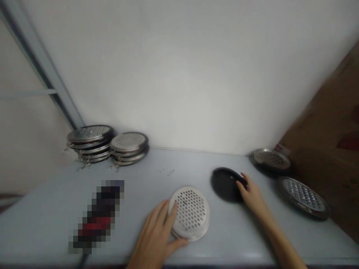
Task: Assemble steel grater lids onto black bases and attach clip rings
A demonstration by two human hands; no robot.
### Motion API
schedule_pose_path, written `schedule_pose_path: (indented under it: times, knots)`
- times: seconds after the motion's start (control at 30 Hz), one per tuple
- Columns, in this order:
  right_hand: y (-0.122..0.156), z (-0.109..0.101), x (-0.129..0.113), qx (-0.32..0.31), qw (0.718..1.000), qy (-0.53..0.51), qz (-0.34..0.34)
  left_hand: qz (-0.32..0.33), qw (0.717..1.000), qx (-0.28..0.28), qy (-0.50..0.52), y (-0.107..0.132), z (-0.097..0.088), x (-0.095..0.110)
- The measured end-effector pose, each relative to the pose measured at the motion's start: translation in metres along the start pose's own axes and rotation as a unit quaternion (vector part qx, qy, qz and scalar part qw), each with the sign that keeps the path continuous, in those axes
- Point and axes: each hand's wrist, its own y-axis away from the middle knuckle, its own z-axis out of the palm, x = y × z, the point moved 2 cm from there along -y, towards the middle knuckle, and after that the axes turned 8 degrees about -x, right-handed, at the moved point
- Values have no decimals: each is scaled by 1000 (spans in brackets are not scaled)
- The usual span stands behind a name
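Observation:
My left hand (157, 235) rests at the left edge of a round metal grater plate (190, 213) full of small slots, its fingers over the rim and its thumb at the lower edge. The plate lies flat on the grey table. To its right, my right hand (249, 190) grips the rim of a shallow black round dish (226, 185), thumb on the near side and fingers behind. The dish is slightly blurred, and I cannot tell whether it touches the table. Beyond the plate lie a small ring (162, 170) and a small metal clip (171, 172).
At the back left stand two stacks of round graters (91, 134) (129, 142) with clips hanging off. More graters (271, 160) (304, 194) lie at the right by a brown cardboard box (331, 149). A pixelated dark and red object (97, 216) is at left on the table (56, 209).

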Motion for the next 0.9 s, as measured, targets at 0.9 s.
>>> schedule_pose_path:
  times: [0.9]
  knots:
    - [86, 52, -91, -179, 980, -62, -63, -118, 955, -83, 261, -14, -11, -20]
